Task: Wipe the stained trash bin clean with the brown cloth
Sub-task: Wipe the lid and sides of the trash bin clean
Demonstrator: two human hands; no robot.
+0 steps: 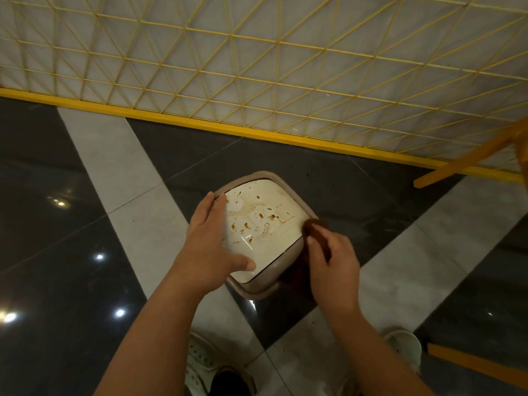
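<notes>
The stained trash bin [264, 232], a squarish beige plastic bin with a glossy white swing lid, stands on the floor [123, 172] where a pale tile stripe meets the dark polished tiles, a short way out from the yellow base rail [200, 121] of the wall. Brown spots and rings mark the far and middle part of its lid. Your left hand [213, 244] lies flat over the lid's left side, fingers [218, 202] straight and spread toward the far rim, thumb resting on the near part of the lid; it grasps nothing. Your right hand [333, 258] is at the bin's right rim, its fingers curled around the dark brown cloth [311, 228], which pokes out beyond them and touches the rim's edge; the cloth is blurred. Behind the rail a yellow wire lattice [257, 58] covers the pale wall. Orange wooden bars [463, 158] cross the right edge. Your white perforated shoes [200, 364] stand on the near floor.
</notes>
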